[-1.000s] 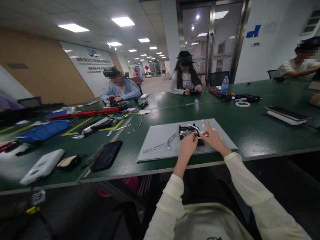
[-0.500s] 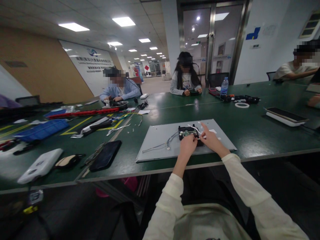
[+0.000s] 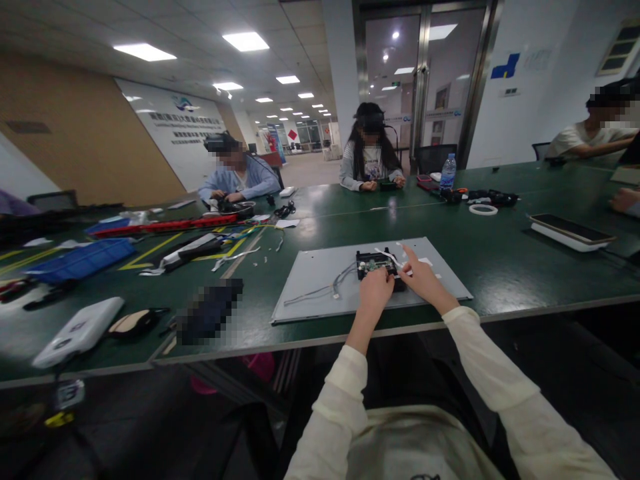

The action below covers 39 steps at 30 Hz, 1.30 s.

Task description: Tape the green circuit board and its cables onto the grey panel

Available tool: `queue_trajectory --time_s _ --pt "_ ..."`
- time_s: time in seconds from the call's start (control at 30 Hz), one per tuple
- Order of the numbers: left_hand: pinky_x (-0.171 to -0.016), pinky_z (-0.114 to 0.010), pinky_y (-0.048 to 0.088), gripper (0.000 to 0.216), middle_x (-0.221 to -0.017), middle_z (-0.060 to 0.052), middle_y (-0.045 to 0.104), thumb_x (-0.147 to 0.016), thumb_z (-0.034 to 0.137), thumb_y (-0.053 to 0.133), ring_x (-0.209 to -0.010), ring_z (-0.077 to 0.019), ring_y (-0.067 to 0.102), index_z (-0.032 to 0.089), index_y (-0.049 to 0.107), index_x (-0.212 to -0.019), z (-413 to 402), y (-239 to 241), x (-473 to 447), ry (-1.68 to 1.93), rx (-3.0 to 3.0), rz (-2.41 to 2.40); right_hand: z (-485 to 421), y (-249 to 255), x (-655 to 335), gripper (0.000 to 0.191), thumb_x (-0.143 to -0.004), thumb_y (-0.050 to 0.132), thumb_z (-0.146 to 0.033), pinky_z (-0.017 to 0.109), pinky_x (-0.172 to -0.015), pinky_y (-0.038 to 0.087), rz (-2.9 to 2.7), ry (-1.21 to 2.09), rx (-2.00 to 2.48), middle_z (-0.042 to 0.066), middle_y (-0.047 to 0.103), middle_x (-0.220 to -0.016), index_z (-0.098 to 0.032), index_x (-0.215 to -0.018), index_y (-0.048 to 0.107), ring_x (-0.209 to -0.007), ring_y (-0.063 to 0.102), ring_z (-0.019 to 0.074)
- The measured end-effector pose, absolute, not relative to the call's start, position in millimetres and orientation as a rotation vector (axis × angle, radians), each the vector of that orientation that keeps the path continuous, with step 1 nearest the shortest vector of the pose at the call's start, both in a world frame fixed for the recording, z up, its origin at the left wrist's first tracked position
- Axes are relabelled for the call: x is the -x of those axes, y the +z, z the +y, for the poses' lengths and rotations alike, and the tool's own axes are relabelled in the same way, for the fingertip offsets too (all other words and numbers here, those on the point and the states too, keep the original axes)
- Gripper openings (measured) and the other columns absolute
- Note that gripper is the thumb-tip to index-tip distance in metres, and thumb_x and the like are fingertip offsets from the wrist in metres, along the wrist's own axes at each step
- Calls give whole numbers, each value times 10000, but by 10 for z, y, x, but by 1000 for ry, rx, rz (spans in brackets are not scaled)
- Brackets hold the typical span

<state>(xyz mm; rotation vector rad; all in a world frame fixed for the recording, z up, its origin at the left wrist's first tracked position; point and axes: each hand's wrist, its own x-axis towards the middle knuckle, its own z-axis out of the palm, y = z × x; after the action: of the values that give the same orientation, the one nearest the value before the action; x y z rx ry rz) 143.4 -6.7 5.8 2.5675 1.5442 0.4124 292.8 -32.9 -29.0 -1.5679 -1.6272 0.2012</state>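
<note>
A black-framed device with a green circuit board (image 3: pixel 373 262) lies on a flat grey panel (image 3: pixel 310 288) at the table's near edge. My left hand (image 3: pixel 377 288) is closed at its front edge, fingertips curled down onto the board; whatever they pinch is hidden. Touching the device's right side, my right hand (image 3: pixel 424 280) has its index finger stretched out and its thumb apart from it. A white ribbon cable (image 3: pixel 386 255) runs across the device's top toward this hand. Thin grey wires (image 3: pixel 341 280) trail left from the device over the panel.
To the left lie a pixelated dark phone (image 3: pixel 210 312), a mouse (image 3: pixel 133 323), a white box (image 3: pixel 79 332) and a blue tray (image 3: pixel 83 259). A white device with a dark top (image 3: pixel 573 232) rests at right. Several people sit around the green table (image 3: pixel 505 250).
Both my hands keep almost the same place and pose at the device. Across the table, a seated person's head has lifted slightly. The camera view has shifted a little.
</note>
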Motion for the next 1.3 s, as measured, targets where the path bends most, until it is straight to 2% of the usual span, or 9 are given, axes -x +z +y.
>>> queue_trajectory --time_s 0.27,0.47,0.67,0.77,0.87,0.97,1.07,1.17,1.3 --pt "-777 -353 510 278 -954 -151 681 -878 301 462 -898 -264 661 130 649 -992 -75 132 -1463 302 -2606 1620 -362 -277 -2880 745 -781 591 -185 243 -608 400 -1663 0 1842 27 653 -742 -202 -1451 262 -682 604 192" --pt "-765 -349 510 262 -963 -139 683 -873 297 474 -892 -258 662 138 645 -991 -62 143 -1429 318 -2619 1596 -419 -262 -2877 760 -793 604 -254 256 -572 394 -1622 -157 1943 84 655 -890 -221 -1458 236 -701 601 217" --pt "-774 -314 494 260 -947 -137 685 -880 289 474 -899 -242 655 140 651 -998 -57 114 -1363 348 -2583 1697 -448 -302 -2901 689 -814 470 -125 272 -587 407 -1592 -215 1949 125 633 -954 -197 -1460 240 -678 575 203" --pt "-757 -289 482 240 -954 -122 687 -885 271 463 -888 -224 653 154 647 -985 -54 98 -1281 372 -2561 1749 -441 -324 -2947 687 -804 462 -123 287 -626 428 -1533 -130 1891 104 616 -911 -188 -1457 258 -676 556 197" --pt "-730 -278 467 217 -925 -95 690 -889 272 455 -862 -211 649 180 637 -964 -52 68 -1212 421 -2563 1737 -424 -320 -3022 615 -803 480 -172 319 -722 461 -1417 -67 1742 82 580 -904 -186 -1407 363 -738 550 192" --pt "-702 -272 451 203 -859 -68 687 -893 299 449 -830 -204 643 200 626 -905 -56 45 -1174 497 -2538 1720 -409 -282 -3085 468 -804 503 -252 394 -879 435 -1264 -112 1606 126 537 -1056 -171 -1264 536 -970 531 234" --pt "-689 -258 434 205 -793 -39 673 -906 314 429 -799 -186 634 211 605 -892 -82 62 -1154 663 -2474 1669 -404 -234 -3084 369 -836 475 -330 382 -884 447 -1226 133 1420 123 549 -1120 -175 -1149 595 -1042 529 233" --pt "-715 -233 428 210 -818 -19 669 -925 323 409 -788 -147 623 210 583 -962 -114 107 -1145 913 -2366 1507 -414 -203 -3017 346 -853 466 -410 303 -722 492 -1273 534 1261 74 623 -959 -174 -1072 593 -833 596 183" --pt "-711 -230 445 243 -879 -31 662 -900 357 469 -719 -120 590 179 592 -1012 -98 113 -1157 1170 -2243 1232 -462 -172 -2909 306 -823 545 -437 254 -636 456 -1450 689 1171 16 610 -746 -165 -943 621 -685 563 147"
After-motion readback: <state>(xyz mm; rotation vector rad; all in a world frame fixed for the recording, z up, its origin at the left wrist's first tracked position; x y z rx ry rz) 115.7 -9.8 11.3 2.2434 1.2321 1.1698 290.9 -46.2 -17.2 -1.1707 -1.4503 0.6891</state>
